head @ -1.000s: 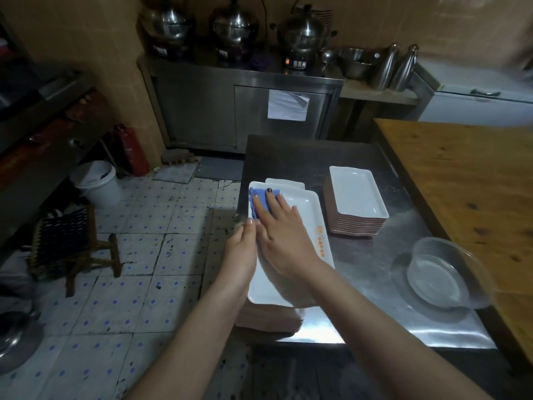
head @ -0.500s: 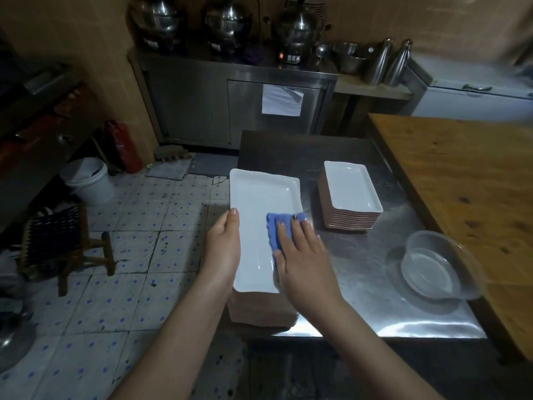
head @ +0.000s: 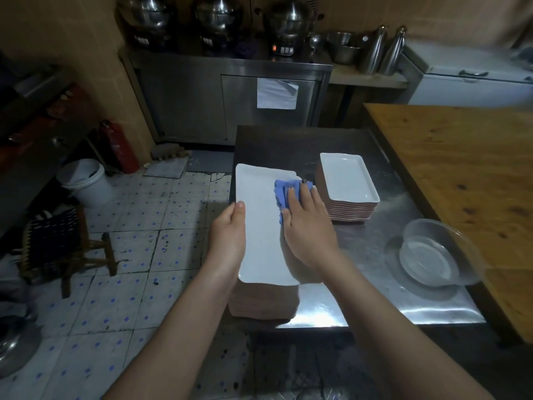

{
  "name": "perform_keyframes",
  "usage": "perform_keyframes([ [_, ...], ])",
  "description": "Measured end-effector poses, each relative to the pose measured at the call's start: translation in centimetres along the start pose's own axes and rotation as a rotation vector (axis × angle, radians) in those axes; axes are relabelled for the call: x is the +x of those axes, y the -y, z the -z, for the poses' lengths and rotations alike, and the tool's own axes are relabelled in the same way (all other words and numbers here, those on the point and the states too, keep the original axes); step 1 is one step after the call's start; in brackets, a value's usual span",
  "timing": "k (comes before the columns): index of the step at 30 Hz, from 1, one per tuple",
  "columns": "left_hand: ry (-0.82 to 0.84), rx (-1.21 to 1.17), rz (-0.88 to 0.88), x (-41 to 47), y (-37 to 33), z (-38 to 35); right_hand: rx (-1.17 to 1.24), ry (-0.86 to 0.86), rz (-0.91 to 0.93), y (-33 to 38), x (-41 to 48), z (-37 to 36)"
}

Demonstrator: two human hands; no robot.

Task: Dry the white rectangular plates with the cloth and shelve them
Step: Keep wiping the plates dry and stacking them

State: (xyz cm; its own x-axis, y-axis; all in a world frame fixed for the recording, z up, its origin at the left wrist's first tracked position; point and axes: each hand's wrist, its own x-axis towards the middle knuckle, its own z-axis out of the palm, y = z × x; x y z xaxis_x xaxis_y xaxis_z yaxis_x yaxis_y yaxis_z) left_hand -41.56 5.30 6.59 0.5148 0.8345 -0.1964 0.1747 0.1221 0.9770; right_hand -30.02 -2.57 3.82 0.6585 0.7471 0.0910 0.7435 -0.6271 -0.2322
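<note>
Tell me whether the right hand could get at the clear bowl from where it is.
Probably yes. The right hand presses the blue cloth on the plate, and only bare steel table lies between it and the clear bowl to its right; the plate stack sits farther back.

Pretty clearly a restaurant back kitchen, not a home one. Big steel cookers (head: pixel 219 15) lined up on a stainless cabinet (head: pixel 187 105), a stainless table (head: pixel 360 255) with stacks of identical white plates (head: pixel 349 180), steel jugs (head: pixel 375 50), a chest freezer (head: pixel 473 88) in the corner, a fire extinguisher (head: pixel 118 145) by the wall, and a grubby tiled floor (head: pixel 138 255).
</note>
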Motion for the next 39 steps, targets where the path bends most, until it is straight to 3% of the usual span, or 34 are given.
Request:
perform_keyframes([
  [3, -0.053, 0.000, -0.011, 0.6, -0.2, 0.6, -0.056, 0.048, 0.084, 0.4, -4.0, -1.2],
  [5, -0.042, 0.014, -0.014, 0.7, -0.2, 0.6, -0.035, 0.063, 0.048, 0.4, -5.4, -1.9],
  [13, 0.006, 0.013, -0.017, -0.3, 0.5, -0.8, 0.005, 0.009, -0.094, 1.0, 1.3, 0.0],
  [22, -0.049, -0.103, 0.039, 1.3, 0.3, -0.6, 0.343, 0.105, 0.086, 5.6, 1.1, 1.0],
  [28, -0.125, -0.293, 0.143, 2.9, 0.4, -0.1, 0.252, 0.102, 0.283, 7.2, -3.3, 1.2],
  [32, -0.169, -0.319, 0.178, 3.0, 0.2, 0.0, 0.061, 0.080, 0.379, 5.5, -5.0, 1.3],
  [39, -0.139, -0.212, 0.110, 2.5, -0.5, -0.4, 0.018, -0.025, 0.199, 2.5, -7.1, 1.3],
])
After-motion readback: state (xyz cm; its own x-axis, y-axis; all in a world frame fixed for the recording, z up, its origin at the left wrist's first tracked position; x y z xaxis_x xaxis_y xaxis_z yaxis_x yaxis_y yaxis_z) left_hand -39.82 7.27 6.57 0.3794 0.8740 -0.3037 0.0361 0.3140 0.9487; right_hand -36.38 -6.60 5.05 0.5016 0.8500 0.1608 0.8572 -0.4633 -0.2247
